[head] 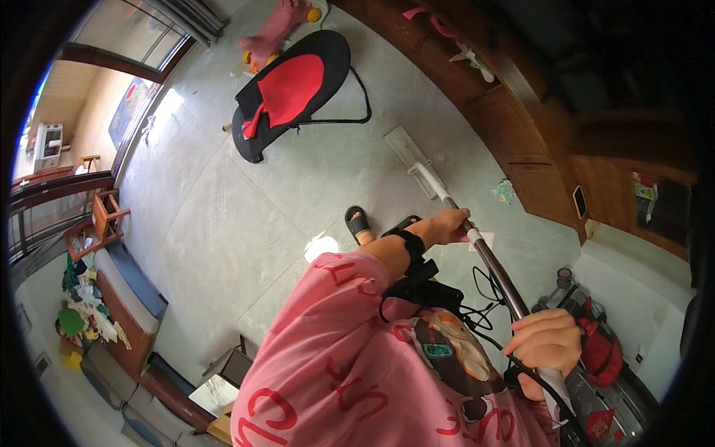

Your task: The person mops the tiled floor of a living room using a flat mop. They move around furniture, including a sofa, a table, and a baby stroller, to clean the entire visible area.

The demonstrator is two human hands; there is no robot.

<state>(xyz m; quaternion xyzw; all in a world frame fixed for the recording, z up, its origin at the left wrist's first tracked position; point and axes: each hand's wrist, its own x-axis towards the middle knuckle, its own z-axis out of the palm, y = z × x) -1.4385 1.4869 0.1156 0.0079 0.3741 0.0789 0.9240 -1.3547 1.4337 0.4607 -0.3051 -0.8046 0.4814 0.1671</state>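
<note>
A flat mop's rectangular head (416, 159) lies on the grey tile floor ahead of me. Its pole (500, 274), brown with pale joints, slants down to the lower right. My left hand (451, 226) is closed around the middle part of the pole, with a black strap on that forearm. Nearer the pole's upper end, my right hand (544, 343) wraps around it. Black cables (486, 302) hang beside the pole, close to my pink printed shirt.
A black and red baby bouncer (296, 84) stands ahead, beside a pink ride-on toy (273, 33). Wooden cabinets (486, 123) run along the right. Near them lies a crumpled packet (504, 191). A wooden stool (106, 215) and a sofa (125, 290) with heaped clothes are at left.
</note>
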